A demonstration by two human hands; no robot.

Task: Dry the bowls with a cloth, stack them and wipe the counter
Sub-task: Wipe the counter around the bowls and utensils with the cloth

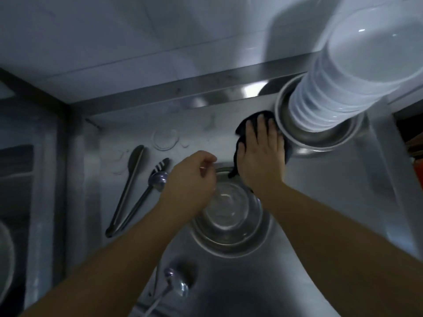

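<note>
Where the steel desk (320,202) is viewed from above, a dark cloth (251,121) is pressed flat at 1 o'clock under the right hand (261,152), its grip wide with straight fingers. Stacked metal bowls (229,216) sit at centre; the left hand (190,181), at their 10 o'clock rim, is curled, its hold untellable. White bowls (343,88) are stacked in a metal basin (325,138) at 2 o'clock. Tongs (128,191) lie at 9 o'clock.

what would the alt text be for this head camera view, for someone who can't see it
A person's right hand presses a dark cloth flat on a steel counter while the left hand grips the rim of a metal bowl. Behind sits a tall stack of white bowls in a metal basin; tongs lie left.
</note>
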